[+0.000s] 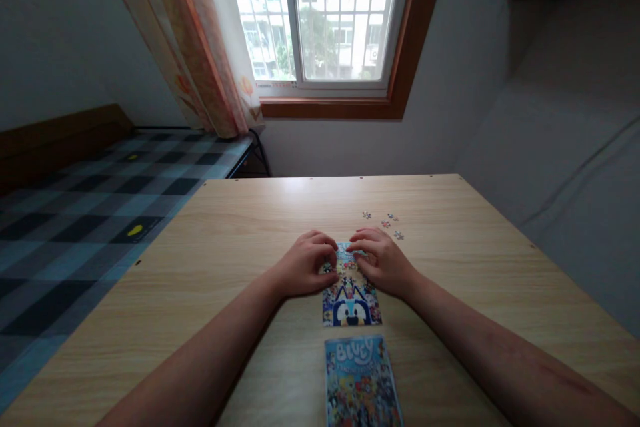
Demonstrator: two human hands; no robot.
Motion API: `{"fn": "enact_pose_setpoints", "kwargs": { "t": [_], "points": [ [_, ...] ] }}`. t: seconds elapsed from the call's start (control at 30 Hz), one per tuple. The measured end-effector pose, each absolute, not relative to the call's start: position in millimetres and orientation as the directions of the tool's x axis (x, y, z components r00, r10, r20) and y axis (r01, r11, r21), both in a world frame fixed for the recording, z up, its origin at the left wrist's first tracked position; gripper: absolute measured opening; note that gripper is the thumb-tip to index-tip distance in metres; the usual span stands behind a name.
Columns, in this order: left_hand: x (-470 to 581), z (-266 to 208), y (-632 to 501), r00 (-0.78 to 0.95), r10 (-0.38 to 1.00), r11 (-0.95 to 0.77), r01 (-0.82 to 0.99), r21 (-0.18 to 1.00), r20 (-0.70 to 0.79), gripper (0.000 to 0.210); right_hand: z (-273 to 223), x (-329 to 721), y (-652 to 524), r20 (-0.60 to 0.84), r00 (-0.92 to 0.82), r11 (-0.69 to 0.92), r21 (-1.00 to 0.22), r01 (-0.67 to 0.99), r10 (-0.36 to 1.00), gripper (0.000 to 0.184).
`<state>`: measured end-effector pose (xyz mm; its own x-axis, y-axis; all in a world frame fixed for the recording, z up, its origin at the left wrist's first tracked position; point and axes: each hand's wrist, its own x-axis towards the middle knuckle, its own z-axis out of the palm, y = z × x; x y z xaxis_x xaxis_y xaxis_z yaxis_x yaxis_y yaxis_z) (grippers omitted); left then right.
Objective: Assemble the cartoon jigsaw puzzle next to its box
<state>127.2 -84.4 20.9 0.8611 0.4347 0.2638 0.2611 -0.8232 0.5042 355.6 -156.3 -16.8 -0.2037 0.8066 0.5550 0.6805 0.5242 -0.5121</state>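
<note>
A partly assembled jigsaw puzzle (350,310) lies flat on the table, with a blue cartoon dog's face at its near end. My left hand (314,263) rests at its upper left side, thumb and curved fingers apart, tips touching the pieces. Opposite it, my right hand (381,260) reaches over the upper right side with bent, parted fingers. Colourful pieces show between the two hands; the fingers partly cover this upper area. Whether a loose piece sits under any fingertip, I cannot tell.
Several loose puzzle pieces (399,235) are scattered beyond my right hand. A Bluey picture packet (363,380) lies nearest me. The wooden table (240,227) ends before a wall with a barred window (340,27). A checked bed (100,213) stands left, near a curtain (200,47).
</note>
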Motion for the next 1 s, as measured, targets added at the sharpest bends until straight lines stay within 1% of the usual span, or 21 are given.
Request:
{"fn": "enact_pose_setpoints", "kwargs": {
  "t": [0.1,0.37,0.53,0.73,0.87,1.0],
  "points": [
    [127.7,20.8,-84.8,0.86,0.434,-0.827,0.262,0.497,0.268,0.011,-18.7,355.4,-156.0,0.556,-0.249,0.559,-0.502,0.66,0.793,0.029],
    [126.2,13.8,-81.3,0.845,0.44,-0.823,0.245,0.513,0.302,0.005,-18.3,355.4,-156.5,0.543,-0.314,0.594,-0.477,0.647,0.778,0.032],
    [127.1,10.2,-79.0,0.847,0.431,-0.828,0.234,0.509,0.311,0.011,-17.9,356.1,-157.6,0.55,-0.327,0.608,-0.47,0.64,0.769,0.034],
    [129.6,11.1,-78.8,0.837,0.45,-0.814,0.24,0.528,0.313,0.01,-16.5,355.8,-157.9,0.574,-0.321,0.623,-0.467,0.628,0.753,0.032],
    [130.4,12.4,-79.6,0.828,0.457,-0.808,0.235,0.54,0.324,0.007,-14.7,355.6,-158.6,0.594,-0.369,0.675,-0.45,0.584,0.715,0.03],
    [129.8,9.9,-78.0,0.833,0.441,-0.815,0.215,0.538,0.334,0.01,-14.8,355.0,-159.3,0.597,-0.404,0.701,-0.428,0.571,0.694,0.03]
  ]
}}
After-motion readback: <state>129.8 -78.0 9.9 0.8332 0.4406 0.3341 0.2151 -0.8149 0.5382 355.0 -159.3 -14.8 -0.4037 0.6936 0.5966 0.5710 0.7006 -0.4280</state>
